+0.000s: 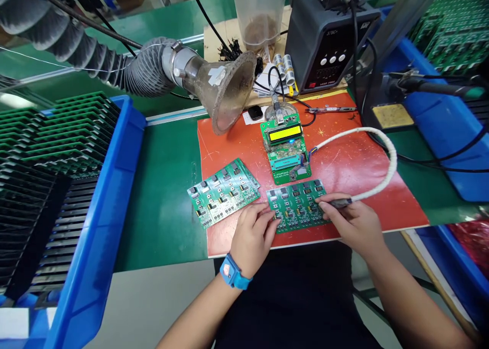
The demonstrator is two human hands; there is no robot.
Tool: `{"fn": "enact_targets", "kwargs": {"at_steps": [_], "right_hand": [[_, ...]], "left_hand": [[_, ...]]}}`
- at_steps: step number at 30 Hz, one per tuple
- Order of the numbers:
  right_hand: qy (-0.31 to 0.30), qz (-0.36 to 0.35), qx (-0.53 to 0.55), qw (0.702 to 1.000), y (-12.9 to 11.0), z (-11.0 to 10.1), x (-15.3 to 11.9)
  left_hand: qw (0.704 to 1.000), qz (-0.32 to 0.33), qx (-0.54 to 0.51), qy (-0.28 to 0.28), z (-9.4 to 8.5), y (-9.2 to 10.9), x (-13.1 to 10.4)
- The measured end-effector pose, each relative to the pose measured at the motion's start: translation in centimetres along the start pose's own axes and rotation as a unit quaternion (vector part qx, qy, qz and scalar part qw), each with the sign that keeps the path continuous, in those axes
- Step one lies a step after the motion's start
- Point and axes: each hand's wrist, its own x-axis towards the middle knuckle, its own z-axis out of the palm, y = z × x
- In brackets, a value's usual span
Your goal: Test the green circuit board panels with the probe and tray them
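Note:
A green circuit board (296, 206) lies on the red mat (362, 170) at the front edge. My left hand (255, 227) rests at its left end, fingers bent and touching the board. In my right hand (353, 219) is the dark head of a white-sleeved cable (389, 160), pinched and held against the board's right end. The cable loops back to a green programmer board (286, 150) with a lit yellow display, just behind. A fanned stack of similar boards (225, 193) lies left of my left hand.
A blue bin (122, 130) with upright boards stands left; another blue bin (420, 119) with boards is at the right. A fume funnel (233, 91) on a grey hose (148, 69) hangs behind the mat. Behind it sit a soldering station (328, 48) and sponge holder (393, 115).

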Motion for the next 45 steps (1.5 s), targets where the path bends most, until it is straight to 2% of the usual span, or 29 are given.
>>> {"fn": "enact_targets", "kwargs": {"at_steps": [22, 27, 33, 45], "right_hand": [[0.004, 0.016, 0.004, 1.0, -0.4, -0.2, 0.1], [0.032, -0.014, 0.013, 0.999, -1.3, 0.4, -0.3], [0.001, -0.038, 0.015, 0.999, -1.6, 1.8, -0.7], [0.001, -0.063, -0.022, 0.998, -1.7, 2.0, -0.5]], "left_hand": [[1.0, 0.011, 0.011, -0.007, 0.0, 0.0, -0.2], [1.0, 0.01, 0.011, -0.008, 0.1, -0.1, -0.1], [1.0, 0.011, 0.014, -0.01, 0.1, 0.0, -0.1], [1.0, 0.01, 0.008, -0.014, 0.0, 0.0, -0.2]]}}
